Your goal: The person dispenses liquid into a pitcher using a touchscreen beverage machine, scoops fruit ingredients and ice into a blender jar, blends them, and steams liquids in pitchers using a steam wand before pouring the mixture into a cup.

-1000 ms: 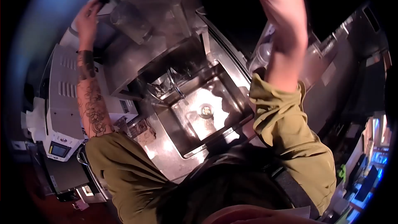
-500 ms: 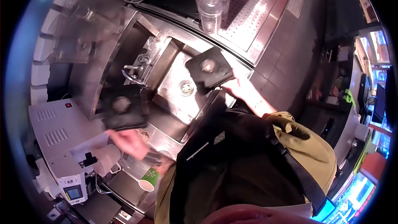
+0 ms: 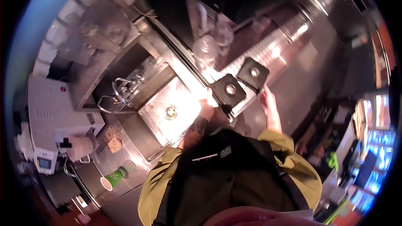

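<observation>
Two black, square, tray-like pieces, each with a pale round centre, are side by side over the near end of the perforated metal drainboard. My left hand (image 3: 205, 105) grips the nearer black square piece (image 3: 238, 97) by its left edge, its fingers partly lost in glare. The other black square piece (image 3: 260, 82) is in my right hand (image 3: 268, 102), held at its lower right corner. In this view the two pieces overlap slightly at their adjoining corners. Clear plastic jugs (image 3: 206, 51) stand just beyond them on the drainboard (image 3: 274, 44).
To the left is a steel sink (image 3: 157, 115) with a drain and a tap (image 3: 121, 94). A white machine (image 3: 54, 113) with a small screen stands at the far left. A green paper cup (image 3: 113, 178) lies on the steel counter near a brown patterned piece (image 3: 112, 139).
Both hands have swung right with the black pieces, the left from beside the white machine across the sink, the right out over the drainboard. My view has turned right too.
</observation>
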Action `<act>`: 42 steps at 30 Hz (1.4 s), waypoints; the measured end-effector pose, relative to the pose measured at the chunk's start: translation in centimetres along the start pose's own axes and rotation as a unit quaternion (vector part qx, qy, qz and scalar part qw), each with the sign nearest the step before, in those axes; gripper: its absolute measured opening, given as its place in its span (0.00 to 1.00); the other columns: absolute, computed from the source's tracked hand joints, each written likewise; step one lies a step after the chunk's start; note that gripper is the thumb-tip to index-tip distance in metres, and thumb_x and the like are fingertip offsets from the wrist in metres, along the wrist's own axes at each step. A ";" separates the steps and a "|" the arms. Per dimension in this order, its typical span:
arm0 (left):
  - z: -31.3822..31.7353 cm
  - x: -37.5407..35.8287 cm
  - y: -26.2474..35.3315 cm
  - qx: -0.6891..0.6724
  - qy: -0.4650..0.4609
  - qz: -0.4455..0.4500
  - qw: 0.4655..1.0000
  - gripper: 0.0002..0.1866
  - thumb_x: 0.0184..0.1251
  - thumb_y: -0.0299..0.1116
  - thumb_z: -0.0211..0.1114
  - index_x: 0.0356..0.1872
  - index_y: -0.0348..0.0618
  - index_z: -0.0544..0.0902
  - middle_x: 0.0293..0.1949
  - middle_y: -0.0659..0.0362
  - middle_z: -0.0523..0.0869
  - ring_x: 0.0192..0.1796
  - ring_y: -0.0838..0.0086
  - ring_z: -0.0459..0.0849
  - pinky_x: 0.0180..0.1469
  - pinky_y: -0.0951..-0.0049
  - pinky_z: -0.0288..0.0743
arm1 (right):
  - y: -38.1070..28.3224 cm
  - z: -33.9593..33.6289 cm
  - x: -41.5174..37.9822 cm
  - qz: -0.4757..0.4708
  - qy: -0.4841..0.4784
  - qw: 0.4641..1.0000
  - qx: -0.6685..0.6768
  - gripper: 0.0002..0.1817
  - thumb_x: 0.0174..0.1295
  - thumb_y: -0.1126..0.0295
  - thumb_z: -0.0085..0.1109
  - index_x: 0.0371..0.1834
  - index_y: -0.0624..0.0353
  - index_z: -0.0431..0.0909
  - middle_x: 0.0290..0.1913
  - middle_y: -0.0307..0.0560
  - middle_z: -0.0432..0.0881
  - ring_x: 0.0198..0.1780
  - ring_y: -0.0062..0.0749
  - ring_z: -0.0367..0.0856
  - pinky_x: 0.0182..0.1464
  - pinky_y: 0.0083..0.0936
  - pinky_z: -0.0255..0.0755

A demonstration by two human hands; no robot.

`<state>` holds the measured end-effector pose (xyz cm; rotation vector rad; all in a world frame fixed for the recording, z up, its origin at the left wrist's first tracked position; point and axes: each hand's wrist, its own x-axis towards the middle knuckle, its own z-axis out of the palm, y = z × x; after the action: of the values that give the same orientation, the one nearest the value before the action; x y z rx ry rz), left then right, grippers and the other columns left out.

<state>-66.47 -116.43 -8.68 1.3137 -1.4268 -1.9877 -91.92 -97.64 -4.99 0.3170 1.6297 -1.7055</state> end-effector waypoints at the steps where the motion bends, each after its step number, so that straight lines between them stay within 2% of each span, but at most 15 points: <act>1: -1.0 -1.1 1.0 0.033 0.003 0.022 0.999 0.11 0.66 0.28 0.58 0.46 0.37 0.72 0.34 0.61 0.72 0.36 0.76 0.71 0.39 0.75 0.69 | -0.6 2.7 -2.5 -0.120 0.066 0.990 -0.038 0.21 0.62 0.54 0.58 0.42 0.64 0.75 0.33 0.42 0.78 0.36 0.25 0.76 0.45 0.20 0.69; 2: -2.4 -2.6 2.8 0.048 0.023 0.071 0.996 0.12 0.65 0.27 0.58 0.48 0.37 0.71 0.37 0.60 0.72 0.39 0.75 0.72 0.42 0.74 0.69 | -1.4 5.7 -5.3 -0.230 0.143 0.958 -0.090 0.20 0.62 0.56 0.58 0.43 0.65 0.77 0.38 0.42 0.80 0.42 0.24 0.76 0.50 0.21 0.68; 4: -5.6 -3.3 9.1 0.043 0.106 0.219 0.969 0.15 0.64 0.26 0.59 0.50 0.36 0.70 0.42 0.59 0.73 0.43 0.73 0.72 0.47 0.73 0.69 | -2.7 10.3 -8.4 -0.317 -0.041 0.935 -0.152 0.15 0.64 0.69 0.55 0.51 0.63 0.76 0.48 0.44 0.80 0.51 0.27 0.76 0.57 0.23 0.66; 8: -19.6 -0.6 26.1 0.015 0.393 0.571 0.721 0.23 0.61 0.26 0.64 0.56 0.34 0.66 0.54 0.54 0.71 0.57 0.69 0.71 0.60 0.71 0.66 | -5.9 27.1 -13.5 -0.405 -0.314 0.851 -0.117 0.21 0.60 0.72 0.60 0.57 0.65 0.71 0.56 0.48 0.75 0.59 0.29 0.71 0.63 0.26 0.63; 10: -26.4 0.3 33.4 0.038 0.490 0.504 0.710 0.32 0.57 0.34 0.71 0.57 0.29 0.65 0.53 0.52 0.73 0.57 0.71 0.72 0.59 0.74 0.66 | -7.7 36.7 -14.9 -0.527 -0.306 0.775 -0.166 0.29 0.53 0.66 0.68 0.56 0.65 0.69 0.55 0.51 0.76 0.59 0.34 0.73 0.62 0.28 0.64; 12: -33.7 4.5 38.3 0.038 0.406 0.473 0.782 0.32 0.55 0.41 0.72 0.53 0.29 0.70 0.44 0.56 0.78 0.46 0.76 0.78 0.50 0.78 0.71 | -7.9 45.7 -14.7 -0.575 -0.274 0.744 -0.204 0.42 0.42 0.51 0.73 0.56 0.66 0.66 0.54 0.62 0.74 0.57 0.52 0.73 0.58 0.37 0.67; 14: -36.4 7.5 40.3 0.081 0.349 0.383 0.851 0.27 0.56 0.46 0.71 0.45 0.32 0.75 0.35 0.60 0.80 0.36 0.81 0.77 0.40 0.83 0.71 | -7.4 52.5 -14.5 -0.582 -0.266 0.746 -0.183 0.40 0.38 0.50 0.74 0.50 0.66 0.70 0.48 0.58 0.78 0.51 0.46 0.78 0.54 0.34 0.70; 17: -36.1 9.2 40.1 0.065 0.335 0.400 0.851 0.23 0.58 0.49 0.69 0.38 0.36 0.77 0.33 0.62 0.79 0.33 0.83 0.76 0.37 0.86 0.69 | -6.4 57.7 -13.4 -0.464 -0.350 0.800 -0.151 0.26 0.44 0.52 0.73 0.33 0.63 0.76 0.30 0.46 0.81 0.34 0.30 0.81 0.37 0.24 0.73; 22: -35.5 11.4 38.2 -0.011 0.154 0.397 0.905 0.22 0.65 0.44 0.62 0.51 0.39 0.74 0.45 0.61 0.79 0.47 0.78 0.78 0.50 0.77 0.71 | -6.9 51.5 -16.6 -0.531 -0.216 0.799 -0.178 0.25 0.49 0.51 0.71 0.12 0.59 0.72 0.11 0.35 0.73 0.16 0.17 0.71 0.20 0.16 0.65; 27: -36.4 10.3 37.8 0.014 0.093 0.420 0.903 0.23 0.65 0.41 0.62 0.56 0.38 0.72 0.51 0.60 0.78 0.54 0.73 0.77 0.56 0.74 0.70 | -11.6 34.9 -25.1 -0.486 -0.266 0.751 -0.359 0.22 0.43 0.56 0.76 0.15 0.60 0.73 0.14 0.38 0.74 0.19 0.16 0.69 0.23 0.21 0.66; 30: -35.0 5.2 36.8 -0.001 0.141 0.463 0.875 0.20 0.67 0.37 0.59 0.55 0.36 0.72 0.54 0.55 0.78 0.55 0.70 0.78 0.56 0.72 0.71 | -12.5 33.5 -28.1 -0.435 -0.332 0.614 -0.568 0.20 0.40 0.65 0.77 0.15 0.60 0.71 0.13 0.37 0.70 0.16 0.17 0.66 0.20 0.18 0.61; 31: -33.5 3.2 36.1 -0.022 0.141 0.465 0.874 0.19 0.68 0.36 0.58 0.55 0.35 0.72 0.54 0.53 0.78 0.54 0.69 0.78 0.55 0.72 0.71 | -11.1 33.6 -27.0 -0.451 -0.364 0.509 -0.636 0.21 0.42 0.60 0.75 0.20 0.65 0.74 0.14 0.47 0.71 0.18 0.31 0.73 0.23 0.26 0.66; 33: -30.5 -0.3 33.6 -0.045 0.130 0.459 0.877 0.17 0.69 0.34 0.56 0.54 0.34 0.72 0.53 0.51 0.78 0.53 0.67 0.79 0.54 0.72 0.72 | -7.5 33.5 -24.8 -0.356 -0.381 0.420 -0.743 0.23 0.48 0.55 0.69 0.25 0.69 0.76 0.23 0.59 0.79 0.30 0.53 0.81 0.34 0.41 0.73; 38: -26.1 -5.7 24.5 0.035 0.102 0.405 0.908 0.13 0.70 0.32 0.53 0.48 0.34 0.76 0.44 0.54 0.82 0.45 0.72 0.81 0.50 0.74 0.73 | -3.7 31.1 -22.8 -0.335 -0.370 0.349 -0.793 0.14 0.52 0.63 0.65 0.30 0.65 0.82 0.34 0.58 0.83 0.42 0.48 0.82 0.43 0.37 0.76; 42: -23.3 -7.9 16.3 -0.013 0.116 0.285 0.951 0.10 0.71 0.31 0.52 0.42 0.35 0.77 0.37 0.59 0.82 0.38 0.78 0.79 0.43 0.79 0.72 | -5.0 28.1 -22.0 -0.369 -0.353 0.363 -0.780 0.18 0.51 0.59 0.66 0.30 0.65 0.77 0.29 0.57 0.81 0.35 0.49 0.83 0.38 0.39 0.76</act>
<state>-46.51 -130.21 8.11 0.9393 -1.4496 -1.4195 -71.31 -116.99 17.31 -1.9851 1.8452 0.2041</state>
